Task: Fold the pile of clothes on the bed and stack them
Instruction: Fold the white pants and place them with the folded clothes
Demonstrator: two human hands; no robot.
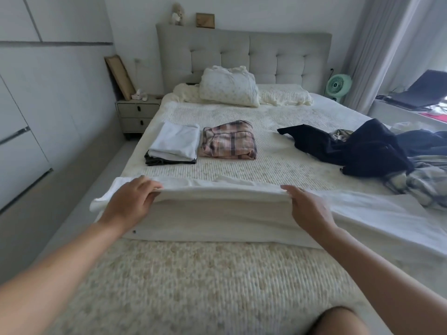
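**So, mid-fold on the white piece: where it could have slipped**

Basically, a white garment [217,213] was spread across the near part of the bed [217,274], and its far folded edge was lifted off the cover. That edge was pinched by the left hand [131,201] near one end and by the right hand [307,209] near the other, fingers curled over the fold on both sides. The hands were set wide apart, with the cloth sagging slightly between them.

Likely trouble, as judged from this: the right-hand side of the garment trailed off flat toward the bed's edge, so an uneven fold could have been produced if that loose part was dragged along. A layer could also have been dropped from either pinch, since thin fabric was held only at the rim. The unfolded dark clothes [362,148] and a checked piece [420,184] were heaped near that trailing side and might have been snagged.

Containers: none were really in play. A bedside drawer unit [137,114] was seen shut, contents hidden. Finished work was stacked on the cover instead: a folded white stack [176,141] with something dark at the bottom, and a folded plaid garment [228,141] just beside it.
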